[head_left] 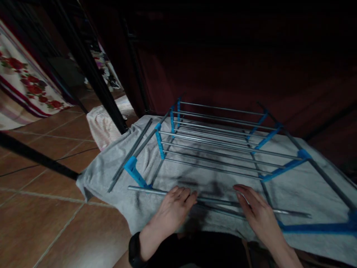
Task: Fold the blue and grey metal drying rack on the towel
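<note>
A metal rack [217, 141] of grey rods and blue plastic connectors lies on a grey towel [306, 186] spread over the floor. A loose grey rod [150, 191] lies across the near side of the towel. My left hand [174, 210] rests palm down on this rod, fingers together and flat. My right hand [258, 214] lies flat over the same rod further right, fingers extended. Neither hand is closed around anything. A black band is on my left wrist.
Two loose dark rods [131, 156] lie along the rack's left side. A blue connector piece [315, 227] lies at the near right. Brown floor tiles [55, 223] extend left. A black frame leg [92, 70] and floral cloth [25, 82] stand at the back left.
</note>
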Tool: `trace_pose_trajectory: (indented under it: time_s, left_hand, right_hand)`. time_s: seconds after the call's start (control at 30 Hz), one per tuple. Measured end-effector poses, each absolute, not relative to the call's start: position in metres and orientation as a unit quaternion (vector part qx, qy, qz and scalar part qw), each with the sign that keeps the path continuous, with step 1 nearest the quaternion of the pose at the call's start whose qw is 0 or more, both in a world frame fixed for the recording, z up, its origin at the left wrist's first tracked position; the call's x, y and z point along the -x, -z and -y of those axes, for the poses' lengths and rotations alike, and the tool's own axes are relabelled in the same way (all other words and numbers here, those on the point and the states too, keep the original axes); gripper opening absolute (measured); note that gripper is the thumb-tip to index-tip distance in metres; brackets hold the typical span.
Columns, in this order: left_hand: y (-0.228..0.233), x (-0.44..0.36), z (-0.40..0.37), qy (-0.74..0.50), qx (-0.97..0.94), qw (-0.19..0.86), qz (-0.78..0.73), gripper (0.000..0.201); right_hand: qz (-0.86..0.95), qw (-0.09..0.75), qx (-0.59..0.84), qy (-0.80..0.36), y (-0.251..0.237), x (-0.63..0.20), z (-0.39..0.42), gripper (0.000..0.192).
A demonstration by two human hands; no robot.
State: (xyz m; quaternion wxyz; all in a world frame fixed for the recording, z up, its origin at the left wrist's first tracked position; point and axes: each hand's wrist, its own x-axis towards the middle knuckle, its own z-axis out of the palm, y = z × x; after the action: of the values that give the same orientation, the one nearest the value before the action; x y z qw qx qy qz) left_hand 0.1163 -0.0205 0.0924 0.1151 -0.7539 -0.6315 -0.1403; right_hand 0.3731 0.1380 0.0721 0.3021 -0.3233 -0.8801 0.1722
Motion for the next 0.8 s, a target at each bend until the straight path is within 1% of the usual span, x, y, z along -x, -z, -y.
trace_pose_trajectory:
  time_s: [0.07, 0.23, 0.33, 0.4, 0.5, 0.6, 0.8]
  left_hand:
    - [-0.095, -0.107, 0.022, 0.169, 0.752, 0.142, 0.622, 0.026]
    - [-0.106, -0.090, 0.011, 0.201, 0.765, 0.221, 0.571, 0.030]
    - [-0.112, -0.095, 0.003, 0.216, 0.773, 0.238, 0.547, 0.030]
    - [-0.113, -0.101, 0.000, 0.224, 0.780, 0.236, 0.535, 0.030]
    - [-0.109, -0.102, 0.000, 0.222, 0.790, 0.230, 0.524, 0.032]
    - [-0.101, -0.097, 0.001, 0.206, 0.793, 0.222, 0.528, 0.035]
    - [-0.091, -0.092, 0.000, 0.208, 0.786, 0.245, 0.529, 0.041]
  right_hand:
    - [0.852, 0.355, 0.366, -0.124, -0.077, -0.400, -0.134, 0.027]
    - [0.706, 0.534, 0.465, 0.027, -0.108, -0.446, -0.119, 0.026]
    - [0.617, 0.589, 0.513, 0.094, -0.117, -0.465, -0.123, 0.035]
    - [0.597, 0.592, 0.535, 0.088, -0.116, -0.475, -0.130, 0.045]
    - [0.601, 0.562, 0.568, -0.003, -0.105, -0.485, -0.141, 0.055]
    - [0.581, 0.553, 0.589, -0.096, -0.095, -0.488, -0.147, 0.057]
    - [0.586, 0.565, 0.572, -0.106, -0.083, -0.497, -0.153, 0.054]
